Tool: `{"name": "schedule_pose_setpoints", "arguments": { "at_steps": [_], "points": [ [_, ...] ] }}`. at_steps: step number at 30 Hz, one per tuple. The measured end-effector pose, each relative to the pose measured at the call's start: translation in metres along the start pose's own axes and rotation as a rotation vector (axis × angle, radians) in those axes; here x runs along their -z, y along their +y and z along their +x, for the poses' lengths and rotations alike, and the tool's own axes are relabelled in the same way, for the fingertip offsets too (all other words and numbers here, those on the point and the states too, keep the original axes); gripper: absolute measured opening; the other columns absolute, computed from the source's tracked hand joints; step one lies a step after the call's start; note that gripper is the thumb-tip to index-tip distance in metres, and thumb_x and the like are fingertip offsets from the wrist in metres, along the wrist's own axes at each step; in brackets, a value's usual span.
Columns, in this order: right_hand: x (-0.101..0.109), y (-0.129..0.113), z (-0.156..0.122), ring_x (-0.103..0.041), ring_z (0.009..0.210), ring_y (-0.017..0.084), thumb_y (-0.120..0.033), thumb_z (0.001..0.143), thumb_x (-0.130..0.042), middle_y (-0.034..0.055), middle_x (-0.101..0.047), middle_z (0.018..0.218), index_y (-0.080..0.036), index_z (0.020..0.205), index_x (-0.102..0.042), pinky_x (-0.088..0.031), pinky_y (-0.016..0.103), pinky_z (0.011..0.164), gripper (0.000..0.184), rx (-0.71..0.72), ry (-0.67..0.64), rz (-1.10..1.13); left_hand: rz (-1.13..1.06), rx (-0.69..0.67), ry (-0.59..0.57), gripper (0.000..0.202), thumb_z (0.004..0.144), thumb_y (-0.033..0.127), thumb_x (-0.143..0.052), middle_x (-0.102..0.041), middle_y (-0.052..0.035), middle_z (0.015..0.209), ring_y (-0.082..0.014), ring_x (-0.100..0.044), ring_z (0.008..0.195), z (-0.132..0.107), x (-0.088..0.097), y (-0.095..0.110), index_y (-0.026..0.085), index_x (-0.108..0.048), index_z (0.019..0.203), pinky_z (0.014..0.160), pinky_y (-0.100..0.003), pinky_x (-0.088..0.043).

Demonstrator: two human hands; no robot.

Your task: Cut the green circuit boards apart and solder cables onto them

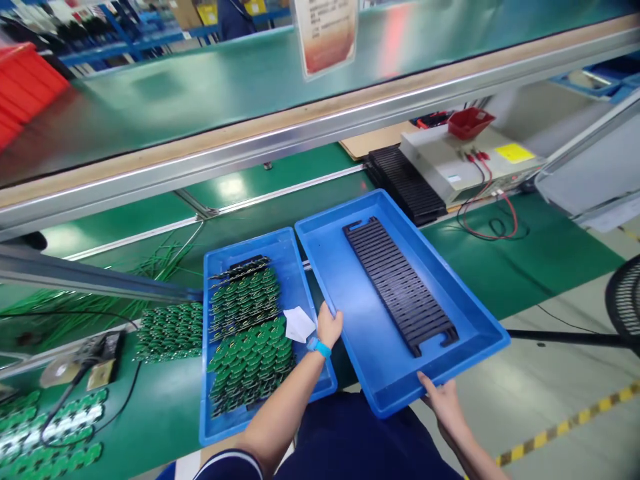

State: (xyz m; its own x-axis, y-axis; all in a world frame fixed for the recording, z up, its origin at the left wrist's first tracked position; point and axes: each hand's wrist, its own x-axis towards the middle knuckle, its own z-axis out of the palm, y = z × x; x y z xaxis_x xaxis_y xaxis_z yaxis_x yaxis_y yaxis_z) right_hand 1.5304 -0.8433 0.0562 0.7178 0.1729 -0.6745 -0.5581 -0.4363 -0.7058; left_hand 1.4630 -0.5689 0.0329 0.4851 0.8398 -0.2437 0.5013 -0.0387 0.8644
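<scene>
I hold a blue plastic tray [360, 313] with both hands, tilted over the bench's front edge. My left hand [329, 327], with a blue wristband, grips its left rim. My right hand [443, 400] grips the near rim from below. A black slotted rack [400, 283] lies lengthwise inside this tray. Beside it on the left sits a second blue tray [290, 253] filled with rows of green round circuit boards [247, 333] and a white paper slip [299, 323].
More green circuit boards [170, 330] lie on the green bench at left, with cables and a small device [103, 357]. A stack of black racks [405, 183], a grey power unit [465, 163] with red leads and a red bin [469, 122] stand behind. A fan [625, 300] is at right.
</scene>
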Motion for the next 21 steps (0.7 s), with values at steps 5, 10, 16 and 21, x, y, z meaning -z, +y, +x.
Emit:
{"name": "schedule_pose_setpoints", "arguments": {
  "at_steps": [5,10,16,21],
  "points": [
    [0.068,-0.062,0.006,-0.064,0.061,0.02,-0.053,0.06,-0.07,0.0079,-0.066,0.078,-0.017,0.082,-0.064,-0.053,0.03,0.056,0.043,-0.211,-0.527,-0.495,-0.082,0.057,0.042,0.033,0.073,0.017,-0.048,-0.061,-0.0083,0.106,-0.0184,-0.057,0.1,-0.002,-0.004,-0.006,0.016,-0.05,0.106,0.094,-0.033,-0.042],
    [0.09,-0.207,0.105,-0.062,0.059,0.019,-0.034,0.066,-0.074,0.0083,-0.066,0.075,-0.014,0.093,-0.063,-0.052,0.03,0.053,0.036,0.022,-0.359,0.034,-0.126,0.163,0.141,0.038,0.075,0.023,-0.043,-0.06,-0.0083,0.107,-0.0169,-0.059,0.096,0.005,-0.014,-0.004,0.016,-0.046,0.112,0.091,-0.031,-0.045],
    [0.013,-0.316,0.286,-0.059,0.085,0.015,-0.037,0.089,-0.049,0.0068,-0.059,0.102,-0.014,0.111,-0.053,-0.052,0.034,0.074,0.033,0.083,-0.139,0.392,-0.104,0.208,0.227,0.041,0.07,0.03,-0.047,-0.061,-0.007,0.102,-0.022,-0.058,0.099,0.003,-0.018,0.004,0.017,-0.051,0.108,0.095,-0.036,-0.043],
    [-0.038,-0.334,0.355,-0.057,0.092,0.017,-0.038,0.088,-0.05,0.0079,-0.055,0.11,-0.015,0.115,-0.051,-0.051,0.037,0.077,0.035,0.114,-0.076,0.575,0.007,0.19,0.217,0.04,0.066,0.033,-0.047,-0.062,-0.0072,0.101,-0.0256,-0.055,0.107,0.005,-0.014,0.007,0.018,-0.054,0.102,0.102,-0.041,-0.036]
  ]
}}
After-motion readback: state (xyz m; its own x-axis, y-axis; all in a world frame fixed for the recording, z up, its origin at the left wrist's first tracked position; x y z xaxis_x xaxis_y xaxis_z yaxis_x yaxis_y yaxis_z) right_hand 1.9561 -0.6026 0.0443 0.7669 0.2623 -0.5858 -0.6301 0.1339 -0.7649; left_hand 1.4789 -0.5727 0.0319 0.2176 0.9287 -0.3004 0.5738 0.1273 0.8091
